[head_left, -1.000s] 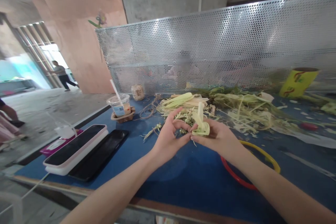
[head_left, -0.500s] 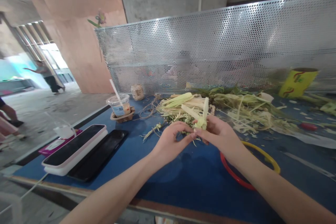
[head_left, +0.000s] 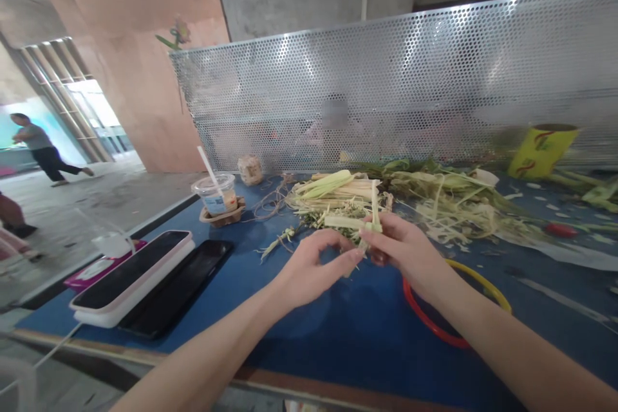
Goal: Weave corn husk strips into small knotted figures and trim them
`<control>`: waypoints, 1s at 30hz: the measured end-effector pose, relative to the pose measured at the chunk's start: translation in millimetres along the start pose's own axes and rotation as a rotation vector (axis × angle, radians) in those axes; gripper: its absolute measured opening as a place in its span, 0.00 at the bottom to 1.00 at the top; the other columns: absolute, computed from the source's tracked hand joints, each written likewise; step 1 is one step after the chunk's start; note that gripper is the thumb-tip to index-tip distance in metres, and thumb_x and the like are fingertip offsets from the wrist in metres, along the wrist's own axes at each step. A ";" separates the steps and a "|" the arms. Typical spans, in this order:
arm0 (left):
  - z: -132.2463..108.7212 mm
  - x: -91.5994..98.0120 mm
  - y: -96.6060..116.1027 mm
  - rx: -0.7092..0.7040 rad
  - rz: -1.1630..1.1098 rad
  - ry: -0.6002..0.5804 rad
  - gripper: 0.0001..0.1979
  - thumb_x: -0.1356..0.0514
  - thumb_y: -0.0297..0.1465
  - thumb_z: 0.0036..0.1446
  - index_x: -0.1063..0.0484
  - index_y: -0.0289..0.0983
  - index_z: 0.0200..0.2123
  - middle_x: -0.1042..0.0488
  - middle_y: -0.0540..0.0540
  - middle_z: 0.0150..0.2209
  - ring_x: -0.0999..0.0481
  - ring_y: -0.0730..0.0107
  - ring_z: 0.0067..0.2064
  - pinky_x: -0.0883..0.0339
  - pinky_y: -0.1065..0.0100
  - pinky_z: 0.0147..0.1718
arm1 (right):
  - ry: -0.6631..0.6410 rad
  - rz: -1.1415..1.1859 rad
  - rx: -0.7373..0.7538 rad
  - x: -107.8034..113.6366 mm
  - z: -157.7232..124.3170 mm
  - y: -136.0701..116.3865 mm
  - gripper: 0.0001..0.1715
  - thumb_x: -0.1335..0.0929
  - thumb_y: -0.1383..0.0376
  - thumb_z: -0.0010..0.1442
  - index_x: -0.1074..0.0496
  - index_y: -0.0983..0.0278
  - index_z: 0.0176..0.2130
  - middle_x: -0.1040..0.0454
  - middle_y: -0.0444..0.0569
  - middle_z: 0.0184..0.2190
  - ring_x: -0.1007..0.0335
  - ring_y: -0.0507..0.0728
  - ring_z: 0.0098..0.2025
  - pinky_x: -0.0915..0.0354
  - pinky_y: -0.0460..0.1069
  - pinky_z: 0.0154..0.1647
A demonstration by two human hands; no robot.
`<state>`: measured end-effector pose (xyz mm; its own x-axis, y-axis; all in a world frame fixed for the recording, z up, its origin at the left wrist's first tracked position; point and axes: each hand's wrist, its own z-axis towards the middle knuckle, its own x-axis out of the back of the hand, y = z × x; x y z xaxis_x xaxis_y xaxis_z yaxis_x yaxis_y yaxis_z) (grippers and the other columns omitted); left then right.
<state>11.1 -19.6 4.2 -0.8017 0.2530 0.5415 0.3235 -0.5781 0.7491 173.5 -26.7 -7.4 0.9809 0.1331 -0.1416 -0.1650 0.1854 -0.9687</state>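
Note:
Above the blue table (head_left: 309, 328), my two hands meet around a small folded piece of pale green corn husk (head_left: 371, 222). My right hand (head_left: 403, 251) pinches its base, and husk strips stick out upward and to the left. My left hand (head_left: 316, 267) is curled, its fingertips pinching the lower end of the same piece. A heap of loose husk strips (head_left: 338, 196) lies on the table just behind the hands.
A red and yellow ring (head_left: 483, 290) lies under my right forearm. A white device (head_left: 130, 270) and a black phone (head_left: 188, 277) lie at the left, a plastic cup with a straw (head_left: 217, 196) behind them. A perforated metal screen (head_left: 410, 84) backs the table. A yellow cup (head_left: 541, 151) stands far right. A person walks at far left.
The husk piece has been folded tighter and turned, and both hands closed in on it. The person in the background walked further left.

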 end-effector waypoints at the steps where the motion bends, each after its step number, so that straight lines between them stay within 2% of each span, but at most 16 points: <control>1: 0.9 -0.4 -1.9 0.019 -0.034 0.054 0.12 0.46 0.37 0.53 0.28 0.35 0.28 0.27 0.47 0.29 0.30 0.69 0.33 0.37 0.69 0.35 | -0.029 -0.031 -0.012 -1.3 -1.1 0.2 0.15 0.28 0.59 0.43 0.34 0.63 0.30 0.40 0.37 0.16 0.48 0.46 0.17 0.49 0.44 0.17; 4: 3.4 -1.8 -6.0 0.051 -0.079 0.180 0.13 0.47 0.37 0.54 0.28 0.35 0.29 0.27 0.47 0.28 0.30 0.70 0.31 0.37 0.70 0.32 | -0.066 -0.095 -0.032 -4.4 -3.9 1.9 0.16 0.29 0.56 0.43 0.34 0.63 0.29 0.40 0.37 0.16 0.47 0.46 0.17 0.49 0.44 0.17; 8: 4.1 -0.6 -4.9 0.021 -0.020 0.199 0.13 0.47 0.35 0.54 0.29 0.36 0.24 0.28 0.49 0.25 0.30 0.72 0.29 0.37 0.72 0.31 | -0.019 -0.129 -0.028 -4.8 -4.5 5.0 0.15 0.30 0.55 0.46 0.33 0.63 0.27 0.39 0.38 0.15 0.47 0.46 0.17 0.49 0.44 0.17; 13: 4.2 1.5 -7.7 0.042 -0.011 0.321 0.13 0.47 0.36 0.54 0.30 0.35 0.23 0.27 0.49 0.25 0.30 0.72 0.29 0.37 0.72 0.32 | -0.003 -0.118 -0.031 -3.4 -3.3 7.8 0.14 0.31 0.55 0.47 0.30 0.64 0.28 0.37 0.40 0.16 0.46 0.47 0.17 0.49 0.44 0.17; 15: 4.9 -1.2 -11.0 0.072 -0.110 0.281 0.13 0.46 0.38 0.53 0.29 0.35 0.28 0.26 0.48 0.27 0.29 0.70 0.31 0.36 0.70 0.32 | 0.006 -0.101 -0.025 -3.9 -3.2 7.3 0.14 0.31 0.55 0.47 0.29 0.63 0.28 0.35 0.41 0.18 0.46 0.46 0.17 0.48 0.44 0.17; 19: 6.4 -9.0 -14.1 0.080 -0.316 0.096 0.13 0.42 0.37 0.50 0.30 0.35 0.36 0.25 0.45 0.32 0.27 0.67 0.34 0.35 0.69 0.33 | -0.003 -0.111 -0.007 -5.3 -3.7 3.7 0.17 0.35 0.52 0.52 0.26 0.63 0.31 0.36 0.41 0.18 0.45 0.47 0.18 0.46 0.45 0.19; 22: 6.6 -10.6 -12.8 0.090 -0.317 0.016 0.12 0.44 0.36 0.52 0.30 0.35 0.37 0.25 0.46 0.32 0.27 0.68 0.34 0.35 0.69 0.34 | 0.028 -0.201 0.024 -4.3 -3.7 0.0 0.16 0.35 0.55 0.52 0.24 0.62 0.31 0.33 0.44 0.21 0.38 0.51 0.26 0.40 0.47 0.28; 25: 5.5 -10.1 -12.1 0.134 -0.253 0.027 0.12 0.45 0.36 0.53 0.29 0.33 0.34 0.26 0.46 0.30 0.28 0.68 0.34 0.35 0.69 0.34 | 0.109 -0.293 0.091 -0.8 -2.6 -2.1 0.13 0.33 0.57 0.49 0.23 0.60 0.32 0.30 0.47 0.31 0.36 0.56 0.38 0.40 0.51 0.41; 28: 3.7 -11.2 -12.5 0.104 -0.250 0.072 0.12 0.45 0.37 0.53 0.29 0.33 0.34 0.26 0.45 0.34 0.28 0.68 0.35 0.35 0.69 0.34 | 0.209 -0.336 0.129 2.3 -0.8 -0.1 0.12 0.31 0.57 0.45 0.23 0.59 0.30 0.32 0.49 0.35 0.37 0.59 0.42 0.40 0.53 0.42; 30: 2.4 -12.5 -12.2 0.039 -0.272 0.138 0.12 0.45 0.36 0.53 0.30 0.34 0.35 0.28 0.44 0.39 0.29 0.69 0.37 0.36 0.70 0.35 | 0.214 -0.286 0.165 2.6 0.1 3.4 0.10 0.29 0.57 0.42 0.23 0.59 0.27 0.33 0.49 0.37 0.38 0.59 0.43 0.39 0.53 0.41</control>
<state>18.3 -13.8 -10.8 -0.9214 0.2850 0.2643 0.1047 -0.4728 0.8749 175.5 -25.5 -11.0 0.9861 -0.1490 0.0736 0.1212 0.3417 -0.9320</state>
